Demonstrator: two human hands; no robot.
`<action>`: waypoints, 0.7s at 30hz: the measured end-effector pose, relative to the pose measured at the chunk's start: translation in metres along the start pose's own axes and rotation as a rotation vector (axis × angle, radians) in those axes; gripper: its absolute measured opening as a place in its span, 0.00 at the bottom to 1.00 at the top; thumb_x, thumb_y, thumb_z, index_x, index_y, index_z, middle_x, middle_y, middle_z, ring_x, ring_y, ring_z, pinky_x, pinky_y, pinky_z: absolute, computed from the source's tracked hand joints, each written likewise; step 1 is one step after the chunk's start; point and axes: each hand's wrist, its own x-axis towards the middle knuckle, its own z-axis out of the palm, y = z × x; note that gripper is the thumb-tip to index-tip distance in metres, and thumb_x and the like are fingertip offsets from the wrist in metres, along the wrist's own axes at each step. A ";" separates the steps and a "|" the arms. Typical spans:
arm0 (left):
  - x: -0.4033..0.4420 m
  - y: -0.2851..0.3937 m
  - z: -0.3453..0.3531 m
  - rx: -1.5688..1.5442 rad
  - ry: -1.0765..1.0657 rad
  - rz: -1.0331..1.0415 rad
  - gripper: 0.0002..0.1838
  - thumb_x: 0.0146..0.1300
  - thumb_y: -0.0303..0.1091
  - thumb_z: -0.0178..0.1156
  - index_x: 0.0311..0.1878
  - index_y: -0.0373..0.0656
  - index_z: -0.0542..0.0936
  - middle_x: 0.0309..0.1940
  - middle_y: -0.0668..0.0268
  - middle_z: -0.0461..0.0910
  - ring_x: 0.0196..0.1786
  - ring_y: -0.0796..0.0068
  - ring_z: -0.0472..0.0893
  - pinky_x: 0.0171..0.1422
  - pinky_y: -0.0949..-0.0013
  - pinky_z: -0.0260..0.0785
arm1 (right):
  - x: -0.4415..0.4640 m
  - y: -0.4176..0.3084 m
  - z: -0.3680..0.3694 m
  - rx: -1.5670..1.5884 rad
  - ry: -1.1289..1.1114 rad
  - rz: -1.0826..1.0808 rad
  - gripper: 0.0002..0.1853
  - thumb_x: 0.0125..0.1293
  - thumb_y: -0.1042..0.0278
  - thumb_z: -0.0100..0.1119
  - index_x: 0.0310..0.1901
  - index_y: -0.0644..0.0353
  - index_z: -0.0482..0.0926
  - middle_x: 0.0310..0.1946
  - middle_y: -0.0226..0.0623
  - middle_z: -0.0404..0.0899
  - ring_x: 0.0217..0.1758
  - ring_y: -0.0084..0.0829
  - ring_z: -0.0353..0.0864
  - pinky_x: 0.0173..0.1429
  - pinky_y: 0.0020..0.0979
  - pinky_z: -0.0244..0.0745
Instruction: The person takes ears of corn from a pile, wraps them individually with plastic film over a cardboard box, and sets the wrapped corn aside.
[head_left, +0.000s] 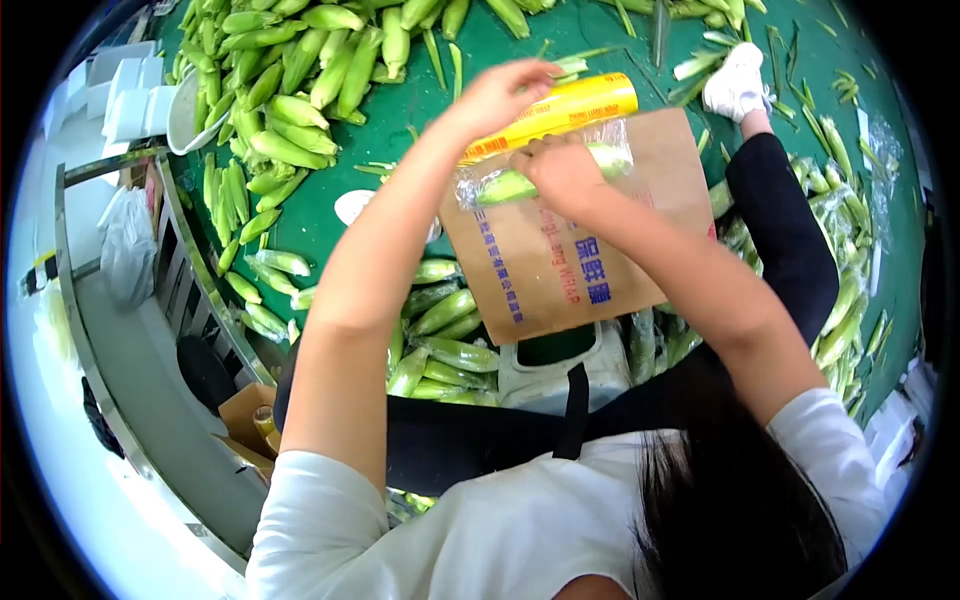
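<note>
A yellow roll of cling film (585, 100) lies across the far edge of a printed brown cardboard sheet (620, 215). My left hand (500, 97) is over the roll's left end, fingers loosely stretched to the right, with nothing seen in them. On the cardboard, just on the near side of the roll, a green ear of corn (507, 187) lies on clear film. My right hand (562, 172) has its fingers curled over the middle of this ear, hiding part of it. Clear film also shows around the ear's right end.
A large heap of green corn ears (290, 70) lies at the far left on the green floor. Film-wrapped ears (440, 315) lie on the near left, others (850, 260) on the right. A white stool (510, 375) stands under the cardboard; a metal-framed rack (75, 290) is leftward.
</note>
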 end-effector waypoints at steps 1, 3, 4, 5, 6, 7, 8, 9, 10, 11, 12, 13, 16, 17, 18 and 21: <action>-0.011 -0.003 0.027 0.197 -0.077 -0.032 0.20 0.76 0.45 0.57 0.66 0.50 0.80 0.63 0.57 0.79 0.69 0.58 0.75 0.74 0.59 0.66 | -0.003 -0.002 0.003 0.032 -0.108 -0.021 0.28 0.52 0.55 0.75 0.58 0.47 0.83 0.49 0.40 0.85 0.53 0.39 0.86 0.56 0.43 0.77; -0.020 -0.043 0.079 0.428 -0.145 -0.004 0.24 0.76 0.56 0.52 0.68 0.61 0.79 0.76 0.59 0.66 0.81 0.55 0.57 0.83 0.46 0.47 | -0.025 -0.002 -0.021 0.226 -0.344 -0.027 0.30 0.48 0.55 0.76 0.57 0.47 0.84 0.50 0.41 0.86 0.54 0.39 0.86 0.56 0.42 0.79; -0.032 -0.027 0.094 0.569 -0.142 -0.030 0.25 0.75 0.58 0.51 0.70 0.64 0.77 0.80 0.62 0.60 0.84 0.56 0.51 0.84 0.42 0.42 | -0.037 0.000 -0.031 0.326 -0.457 -0.025 0.31 0.46 0.55 0.77 0.56 0.47 0.84 0.50 0.41 0.86 0.54 0.40 0.86 0.56 0.42 0.80; -0.038 -0.017 0.105 0.702 -0.132 0.037 0.26 0.75 0.58 0.51 0.72 0.66 0.75 0.80 0.62 0.58 0.84 0.56 0.51 0.83 0.39 0.42 | -0.042 0.001 -0.019 0.285 -0.513 -0.158 0.35 0.40 0.48 0.79 0.55 0.46 0.86 0.50 0.41 0.87 0.55 0.39 0.86 0.56 0.41 0.81; -0.047 -0.011 0.114 0.838 -0.116 0.098 0.26 0.74 0.57 0.51 0.73 0.68 0.73 0.81 0.62 0.55 0.84 0.56 0.50 0.83 0.37 0.42 | -0.047 -0.008 -0.023 0.284 -0.743 -0.284 0.36 0.38 0.42 0.78 0.53 0.45 0.87 0.48 0.40 0.88 0.52 0.38 0.87 0.56 0.42 0.81; -0.055 -0.006 0.120 0.978 -0.092 0.160 0.27 0.74 0.57 0.51 0.74 0.70 0.71 0.82 0.63 0.53 0.84 0.57 0.49 0.82 0.35 0.42 | -0.065 -0.022 -0.010 0.498 -0.967 -0.371 0.35 0.41 0.40 0.77 0.53 0.48 0.88 0.47 0.42 0.88 0.51 0.41 0.86 0.56 0.44 0.80; -0.054 -0.005 0.120 0.990 -0.078 0.175 0.28 0.73 0.56 0.52 0.75 0.71 0.69 0.82 0.62 0.52 0.84 0.57 0.50 0.82 0.34 0.42 | -0.096 -0.044 0.006 0.724 -1.088 -0.560 0.37 0.46 0.39 0.75 0.58 0.49 0.85 0.49 0.44 0.87 0.52 0.44 0.86 0.57 0.47 0.79; -0.053 -0.008 0.123 1.000 -0.059 0.185 0.29 0.73 0.55 0.52 0.76 0.71 0.68 0.83 0.61 0.52 0.84 0.57 0.50 0.82 0.34 0.42 | -0.143 -0.066 0.010 0.792 -0.902 -0.693 0.41 0.50 0.40 0.74 0.65 0.48 0.79 0.51 0.46 0.86 0.52 0.46 0.85 0.57 0.47 0.78; -0.058 -0.011 0.130 1.001 -0.037 0.180 0.30 0.72 0.54 0.52 0.77 0.71 0.66 0.83 0.61 0.51 0.84 0.57 0.51 0.82 0.34 0.42 | -0.182 -0.086 -0.011 0.930 -1.007 -0.656 0.40 0.53 0.40 0.73 0.66 0.50 0.76 0.52 0.47 0.85 0.53 0.47 0.85 0.59 0.46 0.77; -0.064 -0.009 0.140 0.978 0.000 0.182 0.30 0.71 0.51 0.53 0.76 0.67 0.67 0.82 0.57 0.52 0.83 0.56 0.53 0.81 0.33 0.44 | -0.206 -0.090 -0.050 0.906 -1.002 -0.398 0.40 0.52 0.41 0.74 0.65 0.53 0.75 0.52 0.50 0.84 0.55 0.47 0.84 0.60 0.45 0.77; -0.071 -0.006 0.155 1.003 -0.035 0.192 0.30 0.70 0.50 0.53 0.76 0.65 0.68 0.82 0.57 0.53 0.83 0.56 0.54 0.80 0.33 0.45 | -0.222 -0.087 -0.082 0.872 -0.987 -0.149 0.41 0.51 0.42 0.75 0.63 0.56 0.74 0.53 0.53 0.83 0.57 0.48 0.83 0.60 0.44 0.77; -0.084 0.000 0.173 1.028 -0.080 0.194 0.30 0.69 0.49 0.54 0.75 0.63 0.69 0.82 0.57 0.53 0.82 0.56 0.54 0.80 0.33 0.46 | -0.232 -0.076 -0.092 0.990 -0.889 -0.073 0.40 0.51 0.43 0.76 0.62 0.57 0.75 0.52 0.51 0.83 0.56 0.46 0.83 0.60 0.44 0.77; -0.144 0.021 0.222 0.844 -0.139 0.315 0.31 0.67 0.46 0.54 0.75 0.58 0.70 0.81 0.57 0.55 0.81 0.55 0.57 0.78 0.32 0.47 | -0.244 -0.039 -0.103 1.607 -0.603 0.325 0.41 0.56 0.48 0.76 0.66 0.64 0.71 0.56 0.48 0.81 0.54 0.40 0.85 0.59 0.38 0.80; -0.164 0.030 0.233 0.768 -0.235 0.244 0.31 0.66 0.46 0.55 0.74 0.59 0.71 0.80 0.58 0.57 0.81 0.56 0.57 0.78 0.32 0.46 | -0.252 -0.025 -0.100 2.062 -0.472 0.380 0.41 0.61 0.49 0.71 0.69 0.65 0.67 0.58 0.52 0.80 0.54 0.43 0.85 0.59 0.41 0.82; -0.182 0.038 0.244 0.692 -0.322 0.172 0.31 0.66 0.46 0.56 0.73 0.60 0.72 0.79 0.58 0.59 0.81 0.56 0.57 0.78 0.31 0.45 | -0.258 -0.007 -0.091 2.244 -0.423 0.297 0.39 0.68 0.47 0.64 0.72 0.64 0.63 0.59 0.54 0.80 0.53 0.48 0.86 0.55 0.45 0.84; -0.219 0.042 0.275 0.848 -0.376 0.410 0.25 0.66 0.41 0.56 0.67 0.60 0.77 0.69 0.58 0.73 0.76 0.57 0.66 0.77 0.32 0.47 | -0.302 0.007 -0.100 2.576 -0.264 0.525 0.50 0.61 0.14 0.45 0.74 0.45 0.64 0.35 0.55 0.80 0.33 0.57 0.84 0.36 0.59 0.81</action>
